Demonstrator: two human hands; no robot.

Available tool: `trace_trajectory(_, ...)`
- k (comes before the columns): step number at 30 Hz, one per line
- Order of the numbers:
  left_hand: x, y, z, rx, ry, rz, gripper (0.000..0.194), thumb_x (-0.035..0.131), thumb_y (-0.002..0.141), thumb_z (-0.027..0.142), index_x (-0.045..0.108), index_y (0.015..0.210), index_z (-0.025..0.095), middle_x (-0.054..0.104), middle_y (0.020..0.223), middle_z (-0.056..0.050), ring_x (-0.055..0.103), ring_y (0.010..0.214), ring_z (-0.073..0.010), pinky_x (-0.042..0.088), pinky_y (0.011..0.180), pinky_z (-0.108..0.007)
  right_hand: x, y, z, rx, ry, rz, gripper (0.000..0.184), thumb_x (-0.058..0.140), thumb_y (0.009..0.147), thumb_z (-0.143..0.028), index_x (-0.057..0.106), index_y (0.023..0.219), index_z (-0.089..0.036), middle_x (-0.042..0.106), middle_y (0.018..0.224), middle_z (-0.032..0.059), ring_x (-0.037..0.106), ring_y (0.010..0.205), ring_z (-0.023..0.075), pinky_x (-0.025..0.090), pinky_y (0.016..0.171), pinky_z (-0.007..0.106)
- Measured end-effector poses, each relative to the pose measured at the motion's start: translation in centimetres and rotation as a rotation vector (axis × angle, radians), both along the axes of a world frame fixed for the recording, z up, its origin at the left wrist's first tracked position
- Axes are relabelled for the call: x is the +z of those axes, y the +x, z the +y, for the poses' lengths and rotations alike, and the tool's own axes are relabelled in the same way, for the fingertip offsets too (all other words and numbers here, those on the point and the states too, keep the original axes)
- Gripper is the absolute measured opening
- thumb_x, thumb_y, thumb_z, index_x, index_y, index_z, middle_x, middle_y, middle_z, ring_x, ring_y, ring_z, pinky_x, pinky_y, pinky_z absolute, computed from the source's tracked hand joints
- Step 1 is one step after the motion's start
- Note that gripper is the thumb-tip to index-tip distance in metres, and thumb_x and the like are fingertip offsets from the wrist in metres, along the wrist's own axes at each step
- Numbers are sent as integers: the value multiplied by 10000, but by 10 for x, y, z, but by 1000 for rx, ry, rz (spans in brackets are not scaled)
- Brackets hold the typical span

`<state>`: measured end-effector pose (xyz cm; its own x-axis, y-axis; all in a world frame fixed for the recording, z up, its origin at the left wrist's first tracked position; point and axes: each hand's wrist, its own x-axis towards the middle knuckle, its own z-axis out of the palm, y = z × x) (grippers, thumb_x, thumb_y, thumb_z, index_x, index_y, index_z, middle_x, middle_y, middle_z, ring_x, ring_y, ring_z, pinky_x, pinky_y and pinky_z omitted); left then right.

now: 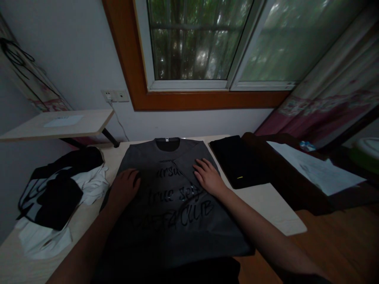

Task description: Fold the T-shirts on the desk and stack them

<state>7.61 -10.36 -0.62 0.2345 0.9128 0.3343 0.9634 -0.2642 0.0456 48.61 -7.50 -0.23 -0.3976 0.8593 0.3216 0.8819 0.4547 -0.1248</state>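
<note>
A dark grey T-shirt (174,217) with black lettering lies spread face up on the desk, its round neckline toward the wall. Its lower part reaches the near desk edge, where it sinks into shadow. On the shirt's left side rests my left hand (126,183), fingers stretched out and thumb apart. My right hand (209,177) lies flat on the upper right of the shirt with spread fingers. Neither hand grips anything. The shirt's sleeves are not visible.
Crumpled black and white clothes (59,189) lie at the left, below a small raised shelf (89,118). A folded black garment (233,161) sits right of the shirt on the pale desk (272,209). Farther right, a white sheet (316,167) rests on a dark brown surface. A window (192,43) is ahead.
</note>
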Motion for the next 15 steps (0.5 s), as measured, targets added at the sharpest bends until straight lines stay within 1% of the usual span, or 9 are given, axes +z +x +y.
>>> trace_trajectory(2, -1, -17, -5, 60, 22, 15, 363, 463, 985, 371, 706, 1183, 190, 662, 1273, -137, 594, 1215, -311, 433, 1118, -477, -3, 9, 0, -50, 41, 4, 454, 401, 1060, -370, 680, 1353, -165, 563, 1505, 110, 367, 1478, 342, 344, 1228, 519)
trace_trajectory(3, -2, -25, -7, 88, 26, 14, 355, 466, 980, 372, 712, 1165, 196, 662, 1261, -134, 592, 1209, -312, 436, 1111, -476, -5, 14, 0, -75, 52, 3, 451, 406, 1056, -366, 681, 1353, -169, 579, 1487, 111, 378, 1469, 346, 341, 1225, 532)
trace_trajectory(5, -5, -38, -11, 135, 24, -4, 370, 465, 972, 375, 704, 1195, 203, 646, 1283, -133, 578, 1222, -312, 444, 1098, -472, -11, 24, -1, -120, 58, 0, 452, 408, 1051, -368, 663, 1375, -185, 595, 1470, 109, 424, 1437, 344, 343, 1213, 558)
trace_trajectory(7, -9, -47, -12, 178, 28, -24, 401, 460, 964, 376, 690, 1241, 198, 607, 1348, -150, 543, 1276, -326, 444, 1092, -484, -16, 31, -1, -146, 56, -3, 458, 407, 1048, -369, 644, 1397, -190, 591, 1476, 110, 462, 1410, 335, 349, 1202, 562)
trace_trajectory(9, -12, -52, -11, 231, 36, -29, 428, 451, 960, 376, 687, 1258, 179, 562, 1408, -179, 517, 1309, -347, 441, 1083, -510, -20, 36, -2, -156, 58, -1, 465, 407, 1044, -366, 639, 1402, -180, 583, 1486, 117, 465, 1412, 331, 357, 1199, 550)
trace_trajectory(11, -14, -53, -8, 261, 24, -14, 449, 434, 963, 374, 685, 1272, 168, 568, 1405, -194, 532, 1288, -355, 438, 1070, -531, -22, 38, -2, -157, 54, 7, 477, 404, 1042, -366, 634, 1406, -159, 575, 1494, 125, 447, 1433, 327, 362, 1204, 533)
trace_trajectory(13, -15, -52, -5, 251, -3, 8, 462, 408, 971, 356, 674, 1297, 166, 612, 1369, -185, 561, 1250, -344, 431, 1072, -533, -24, 38, -1, -155, 39, 22, 501, 390, 1043, -367, 615, 1420, -127, 555, 1514, 138, 435, 1450, 318, 365, 1213, 514)
trace_trajectory(15, -16, -50, -3, 225, -18, 12, 470, 393, 970, 325, 656, 1325, 163, 635, 1368, -172, 562, 1262, -340, 424, 1083, -524, -25, 38, 1, -157, 16, 33, 534, 373, 1044, -366, 588, 1436, -75, 521, 1539, 164, 428, 1459, 319, 368, 1220, 495)
